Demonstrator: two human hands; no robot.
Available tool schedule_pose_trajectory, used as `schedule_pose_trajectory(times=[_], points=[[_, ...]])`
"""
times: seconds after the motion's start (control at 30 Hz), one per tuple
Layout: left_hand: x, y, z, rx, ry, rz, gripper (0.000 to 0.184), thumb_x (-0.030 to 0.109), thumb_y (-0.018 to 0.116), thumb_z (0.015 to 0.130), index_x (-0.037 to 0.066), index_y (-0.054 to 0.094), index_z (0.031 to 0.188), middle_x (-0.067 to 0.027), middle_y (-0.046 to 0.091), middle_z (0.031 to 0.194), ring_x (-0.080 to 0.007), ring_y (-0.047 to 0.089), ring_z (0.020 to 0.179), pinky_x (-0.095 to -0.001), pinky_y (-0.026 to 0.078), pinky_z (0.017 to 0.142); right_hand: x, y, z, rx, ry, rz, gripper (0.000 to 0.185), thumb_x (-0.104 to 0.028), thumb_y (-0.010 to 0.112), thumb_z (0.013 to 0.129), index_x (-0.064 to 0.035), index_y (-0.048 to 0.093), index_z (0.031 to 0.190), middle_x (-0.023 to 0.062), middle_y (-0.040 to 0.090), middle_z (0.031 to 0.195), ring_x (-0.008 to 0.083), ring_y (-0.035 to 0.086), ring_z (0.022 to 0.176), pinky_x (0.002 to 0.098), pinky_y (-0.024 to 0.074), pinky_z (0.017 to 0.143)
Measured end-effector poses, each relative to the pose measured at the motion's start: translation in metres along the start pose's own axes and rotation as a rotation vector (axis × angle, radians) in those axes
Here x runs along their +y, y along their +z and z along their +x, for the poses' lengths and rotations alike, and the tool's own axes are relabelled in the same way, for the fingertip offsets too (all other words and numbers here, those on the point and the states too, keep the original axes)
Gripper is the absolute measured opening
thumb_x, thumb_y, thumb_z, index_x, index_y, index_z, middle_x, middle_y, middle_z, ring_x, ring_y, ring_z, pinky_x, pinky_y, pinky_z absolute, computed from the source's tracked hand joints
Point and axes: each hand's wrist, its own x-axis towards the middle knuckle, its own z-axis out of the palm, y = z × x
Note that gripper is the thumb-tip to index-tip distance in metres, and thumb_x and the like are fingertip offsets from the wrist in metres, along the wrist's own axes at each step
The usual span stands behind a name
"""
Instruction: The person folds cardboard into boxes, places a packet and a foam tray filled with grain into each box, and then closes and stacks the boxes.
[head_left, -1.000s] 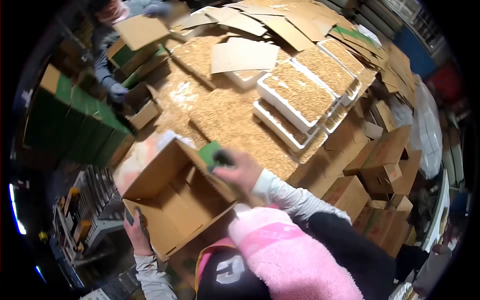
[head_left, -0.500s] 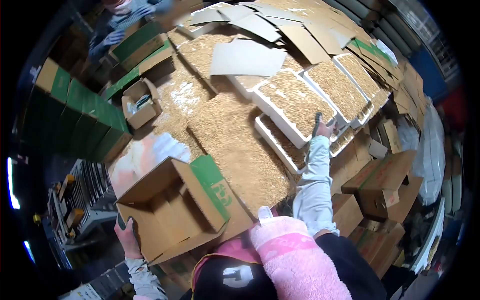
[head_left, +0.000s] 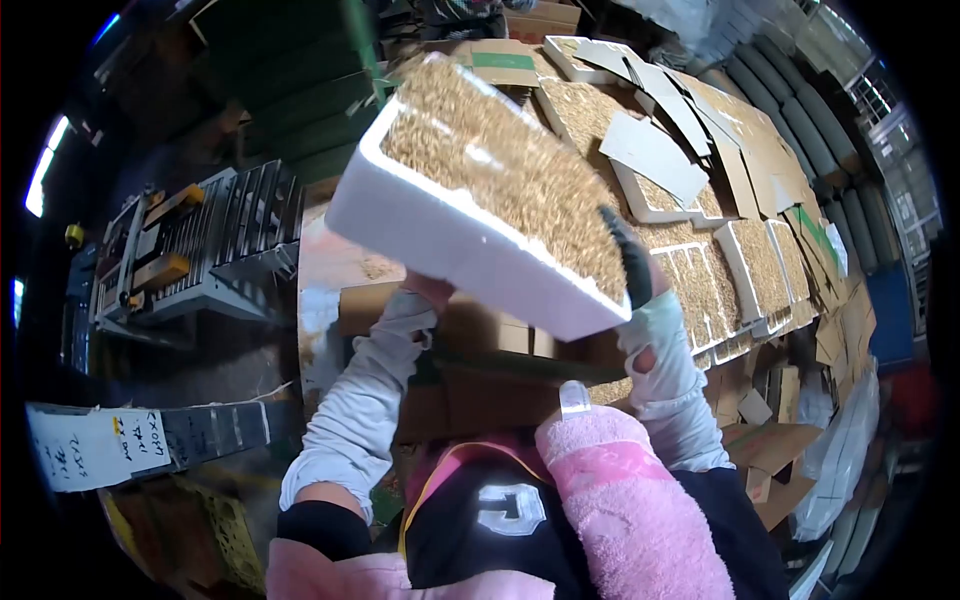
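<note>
Head view: your foam box (head_left: 450, 238), filled with tan bits (head_left: 510, 180), tilts above open cardboard box (head_left: 480, 395). Your right hand (head_left: 645, 278) grips foam box's right end; your left hand (head_left: 428, 288) supports near side from below, fingers hidden, closure cannot be told. Roller conveyor (head_left: 210, 232) stands at left.

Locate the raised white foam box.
In the head view, the white foam box is at upper middle, tilted, held between the left hand and right hand, with a cardboard box showing just below it.
</note>
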Motion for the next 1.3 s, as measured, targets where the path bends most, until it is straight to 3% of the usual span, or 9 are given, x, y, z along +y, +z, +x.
schedule_pose_trajectory(times=[0.2,0.27,0.43,0.6,0.67,0.8,1.0,1.13,1.3], points=[[0.107,-0.012,0.005,0.125,-0.696,-0.842,0.035,0.025,0.040,0.092,0.002,0.052,0.116,-0.0083,0.060,0.107,-0.0232,0.058,0.095,-0.0334,0.047,0.082,0.001,-0.011,-0.034,0.142,-0.047,-0.496,0.045,-0.017,0.056,0.088,-0.0001,0.042,0.127,0.0075,0.058,0.108,0.0126,0.058,0.090,0.0233,0.0486,0.074],[0.097,-0.008,0.000,0.056,-0.195,-0.019,0.032,0.020,0.048,0.087,0.000,0.055,0.111,-0.0145,0.062,0.101,-0.0266,0.060,0.091,-0.0341,0.047,0.079,-0.006,-0.011,-0.051,0.271,-0.131,-0.495,0.047,-0.009,0.058,0.086,0.0002,0.040,0.128,0.0080,0.058,0.106,0.0128,0.057,0.090,0.0233,0.0487,0.075],[0.089,0.009,-0.014,0.112,-0.217,0.266,0.042,0.016,0.053,0.083,-0.001,0.047,0.121,-0.0244,0.060,0.096,-0.0368,0.058,0.088,-0.0371,0.046,0.077,0.030,-0.068,-0.049,0.249,-0.196,-0.902,0.055,-0.001,0.062,0.075,-0.0005,0.043,0.127,0.0123,0.058,0.108,0.0187,0.060,0.090,0.0262,0.0482,0.079],[0.130,0.022,-0.021,0.076,-0.167,0.495,0.047,0.015,0.051,0.083,-0.003,0.041,0.125,-0.0253,0.060,0.094,-0.0371,0.058,0.086,-0.0406,0.047,0.074,0.053,-0.001,-0.056,0.011,-0.197,-2.489,0.020,-0.017,0.055,0.075,-0.0082,0.055,0.093,0.0171,0.055,0.107,0.0337,0.056,0.094,0.0378,0.0493,0.071],[0.138,0.027,-0.026,0.040,-0.182,0.584,0.049,0.017,0.052,0.083,-0.001,0.040,0.126,-0.0210,0.061,0.096,-0.0363,0.060,0.081,-0.0408,0.049,0.071,0.076,-0.001,-0.046,-0.269,0.244,-2.460,0.020,-0.015,0.048,0.078,-0.0095,0.054,0.096,0.0159,0.059,0.097,0.0327,0.059,0.083,0.0362,0.0494,0.068],[0.141,0.008,0.011,0.195,-0.096,0.605,0.029,0.028,0.055,0.082,0.006,0.062,0.100,-0.0144,0.064,0.090,-0.0307,0.063,0.081,-0.0373,0.050,0.069,0.041,0.033,-0.042,-0.545,-0.231,-1.999,0.028,-0.015,0.049,0.081,-0.0098,0.053,0.108,0.0134,0.062,0.091,0.0288,0.062,0.081,0.0363,0.0503,0.068],[-0.015,-0.013,0.232,0.207,-0.202,0.897,0.029,0.032,0.056,0.080,0.008,0.065,0.094,-0.0131,0.065,0.086,-0.0311,0.062,0.082,-0.0381,0.048,0.073,-0.073,-0.124,0.173,0.240,-0.454,-2.180,0.064,-0.027,0.071,0.069,-0.0106,0.043,0.124,0.0138,0.046,0.127,0.0313,0.048,0.112,0.0407,0.0430,0.090],[-0.150,-0.003,0.355,-0.304,-0.276,1.459,0.040,0.031,0.057,0.079,0.013,0.053,0.114,-0.0104,0.055,0.117,-0.0277,0.053,0.106,-0.0374,0.044,0.088,-0.062,-0.197,0.253,0.421,0.191,-2.615,0.089,-0.050,0.070,0.065,-0.0123,0.029,0.135,0.0137,0.025,0.142,0.0325,0.025,0.130,0.0521,0.0231,0.102],[-0.253,-0.002,0.393,-0.489,-0.394,1.747,0.029,0.018,0.039,0.089,0.018,0.059,0.110,-0.0025,0.058,0.113,-0.0243,0.053,0.105,-0.0469,0.038,0.090,-0.057,-0.240,0.248,0.194,-0.902,-2.389,0.009,-0.008,0.057,0.075,-0.0024,0.058,0.068,0.0164,0.047,0.127,0.0356,0.041,0.120,0.0544,0.0303,0.100]])
